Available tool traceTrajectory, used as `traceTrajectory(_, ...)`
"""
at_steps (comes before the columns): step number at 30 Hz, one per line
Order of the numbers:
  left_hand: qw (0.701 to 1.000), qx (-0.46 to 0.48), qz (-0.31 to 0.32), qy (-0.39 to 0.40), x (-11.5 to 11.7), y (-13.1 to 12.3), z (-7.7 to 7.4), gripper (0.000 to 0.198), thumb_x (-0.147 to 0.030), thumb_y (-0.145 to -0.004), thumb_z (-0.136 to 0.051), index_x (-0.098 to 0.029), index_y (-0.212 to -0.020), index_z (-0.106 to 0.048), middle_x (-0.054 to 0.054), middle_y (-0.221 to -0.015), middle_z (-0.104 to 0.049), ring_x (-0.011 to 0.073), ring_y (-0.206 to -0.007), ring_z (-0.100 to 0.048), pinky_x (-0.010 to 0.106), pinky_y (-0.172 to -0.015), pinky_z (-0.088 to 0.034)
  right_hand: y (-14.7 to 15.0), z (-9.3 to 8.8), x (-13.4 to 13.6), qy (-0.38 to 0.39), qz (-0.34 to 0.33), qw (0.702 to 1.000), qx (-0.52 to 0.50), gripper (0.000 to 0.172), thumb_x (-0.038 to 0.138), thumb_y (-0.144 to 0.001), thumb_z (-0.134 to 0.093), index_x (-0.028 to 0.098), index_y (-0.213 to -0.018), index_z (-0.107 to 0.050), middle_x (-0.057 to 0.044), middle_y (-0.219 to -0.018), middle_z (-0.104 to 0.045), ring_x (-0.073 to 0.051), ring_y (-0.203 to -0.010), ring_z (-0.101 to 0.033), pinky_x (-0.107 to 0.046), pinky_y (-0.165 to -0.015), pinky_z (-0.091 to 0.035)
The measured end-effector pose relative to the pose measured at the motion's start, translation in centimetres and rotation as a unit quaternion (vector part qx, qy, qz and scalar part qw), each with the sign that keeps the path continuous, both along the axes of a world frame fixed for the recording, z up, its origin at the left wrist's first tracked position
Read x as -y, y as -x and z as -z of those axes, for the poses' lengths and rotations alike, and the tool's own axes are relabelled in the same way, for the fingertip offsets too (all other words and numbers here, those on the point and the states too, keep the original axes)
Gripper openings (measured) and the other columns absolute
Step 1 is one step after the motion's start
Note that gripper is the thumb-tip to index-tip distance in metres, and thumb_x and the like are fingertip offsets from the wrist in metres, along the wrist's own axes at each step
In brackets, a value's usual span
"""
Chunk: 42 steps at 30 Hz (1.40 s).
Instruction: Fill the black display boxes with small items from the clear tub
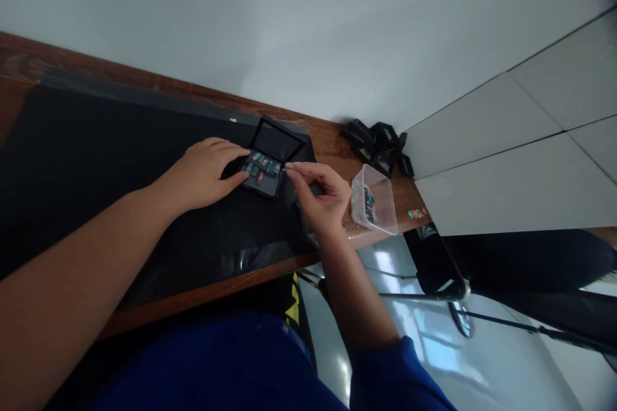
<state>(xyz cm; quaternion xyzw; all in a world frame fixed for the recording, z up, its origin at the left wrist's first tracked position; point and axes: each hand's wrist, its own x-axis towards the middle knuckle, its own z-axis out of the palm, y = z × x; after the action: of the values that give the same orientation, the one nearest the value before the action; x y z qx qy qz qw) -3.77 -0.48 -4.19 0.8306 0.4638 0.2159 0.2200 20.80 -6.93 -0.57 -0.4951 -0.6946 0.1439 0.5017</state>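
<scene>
A small black case (265, 184) lies on the black mat with its hinged lid (277, 141) raised. In its tray are rows of small, oblong, glossy pieces (263, 161) in green, grey and blue tones, and a reddish one (260, 178) sits apart in front. My left hand (212, 170) holds the case at its left side, thumb and index fingertips at the edge. To the right of the tray, my right hand (325, 192) pinches a small greenish oblong piece (285, 169) between thumb and index finger. That piece is mostly hidden by the fingertips.
A clear plastic tub (380, 199) with many small coloured pieces stands right of my right hand. Several black cases (378, 141) are piled behind it by the wall. Small round stickers (417, 213) mark the right end of the wooden table (332, 141). A black chair stands beyond.
</scene>
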Motion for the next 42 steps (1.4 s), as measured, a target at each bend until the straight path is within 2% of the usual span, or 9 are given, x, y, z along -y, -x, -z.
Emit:
traceTrajectory(6,1.0,0.004,-0.01,0.003,-0.4,0.3,0.7,0.071,-0.066,-0.098,-0.048,-0.021,-0.148,-0.072,0.016,-0.15,-0.073,0.0409,-0.146,-0.06,0.059,-0.128,-0.044,1.3,-2.0,2.0,-0.154,-0.016,0.976,-0.153,0.013,0.035,-0.096,-0.087,0.026,-0.101,-0.08,-0.001,-0.096,-0.089,-0.012,-0.056,-0.075,-0.025,-0.052,-0.063)
traceTrajectory(10,1.0,0.0,-0.006,-0.005,-0.6,0.3,0.9,0.069,-0.066,-0.099,-0.047,-0.025,-0.146,-0.073,0.014,-0.149,-0.074,0.04,-0.145,-0.061,0.057,-0.128,-0.043,1.4,-2.2,2.6,-0.177,0.01,0.977,-0.12,0.014,0.041,-0.1,-0.082,0.027,-0.1,-0.08,-0.003,-0.095,-0.089,-0.018,-0.063,-0.081,-0.027,-0.043,-0.061)
traceTrajectory(13,1.0,-0.003,-0.008,-0.004,-0.6,0.3,0.9,0.068,-0.067,-0.099,-0.047,-0.026,-0.148,-0.072,0.012,-0.15,-0.073,0.039,-0.145,-0.061,0.055,-0.128,-0.044,1.0,-2.0,2.6,-0.23,0.016,0.968,-0.099,0.009,0.03,-0.103,-0.078,0.029,-0.11,-0.084,-0.003,-0.101,-0.09,-0.019,-0.068,-0.084,-0.029,-0.047,-0.066)
traceTrajectory(17,1.0,0.004,-0.005,-0.004,-0.5,0.3,0.8,0.067,-0.064,-0.099,-0.048,-0.024,-0.148,-0.072,0.013,-0.15,-0.073,0.039,-0.145,-0.061,0.056,-0.128,-0.043,0.2,-1.0,2.3,-0.286,-0.002,0.958,0.007,0.029,0.014,-0.1,-0.078,0.034,-0.12,-0.085,0.001,-0.103,-0.09,-0.019,-0.078,-0.087,-0.026,-0.059,-0.069)
traceTrajectory(22,1.0,0.006,-0.012,-0.001,-0.5,0.2,0.7,0.069,-0.064,-0.098,-0.051,-0.022,-0.148,-0.073,0.015,-0.148,-0.074,0.0394,-0.145,-0.061,0.057,-0.126,-0.045,-0.8,1.9,1.1,-0.184,0.008,0.969,0.163,0.016,0.017,-0.102,-0.074,0.028,-0.102,-0.086,0.0,-0.101,-0.09,-0.015,-0.08,-0.087,-0.023,-0.074,-0.068)
traceTrajectory(24,1.0,0.008,-0.013,-0.001,-0.5,0.2,0.7,0.068,-0.063,-0.097,-0.052,-0.023,-0.147,-0.073,0.014,-0.148,-0.074,0.0391,-0.144,-0.062,0.057,-0.126,-0.045,-0.9,2.9,0.5,-0.123,0.016,0.973,0.194,0.018,0.022,-0.105,-0.07,0.027,-0.098,-0.086,-0.001,-0.098,-0.09,-0.014,-0.078,-0.086,-0.024,-0.075,-0.068)
traceTrajectory(28,1.0,0.011,-0.013,-0.005,-0.5,0.2,0.7,0.066,-0.062,-0.097,-0.052,-0.023,-0.146,-0.074,0.014,-0.148,-0.075,0.0388,-0.143,-0.062,0.058,-0.126,-0.045,-0.4,3.6,-0.2,-0.038,0.034,0.97,0.237,0.019,0.027,-0.106,-0.069,0.026,-0.099,-0.086,-0.001,-0.093,-0.089,-0.015,-0.079,-0.083,-0.026,-0.079,-0.065)
traceTrajectory(34,1.0,0.012,-0.015,-0.006,-0.5,0.1,0.9,0.066,-0.062,-0.096,-0.053,-0.023,-0.146,-0.074,0.014,-0.149,-0.074,0.0402,-0.144,-0.062,0.06,-0.126,-0.045,0.3,3.8,-0.3,0.001,0.007,0.96,0.279,0.019,0.025,-0.106,-0.069,0.027,-0.099,-0.086,-0.001,-0.094,-0.088,-0.017,-0.085,-0.081,-0.029,-0.079,-0.058)
traceTrajectory(42,1.0,0.016,-0.017,-0.005,-0.4,0.0,0.9,0.069,-0.063,-0.097,-0.051,-0.021,-0.148,-0.073,0.015,-0.149,-0.074,0.0391,-0.145,-0.061,0.058,-0.126,-0.045,0.6,3.7,0.1,0.002,0.007,0.971,0.238,0.017,0.026,-0.104,-0.068,0.026,-0.098,-0.084,-0.002,-0.092,-0.087,-0.017,-0.082,-0.078,-0.03,-0.081,-0.059)
